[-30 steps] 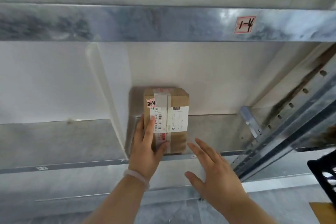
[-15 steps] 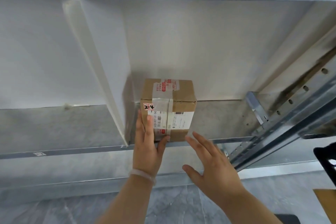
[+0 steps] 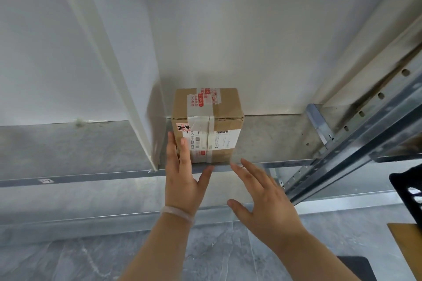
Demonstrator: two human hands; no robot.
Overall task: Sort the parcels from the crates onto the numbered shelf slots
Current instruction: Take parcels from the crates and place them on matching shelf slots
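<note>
A small cardboard parcel (image 3: 219,107) with clear tape, a white shipping label and a handwritten tag stands on the metal shelf (image 3: 274,139), just right of a white divider (image 3: 127,89). My left hand (image 3: 182,175) lies flat against the parcel's front left face, fingers straight, thumb spread below the box's bottom edge. My right hand (image 3: 262,196) hovers open just in front of the shelf edge, fingers spread, a little short of the parcel's lower right corner and not touching it.
A perforated steel upright (image 3: 356,143) slants along the right side of the slot. A black crate (image 3: 408,191) pokes in at the right edge, with a brown cardboard corner (image 3: 408,246) below it. Grey tiled floor (image 3: 68,258) lies beneath the shelf.
The view has tilted downward, so the upper shelf beam and its label have left the frame. The parcel sits deeper on the shelf; both hands stay in front of it, the right drawn slightly back.
</note>
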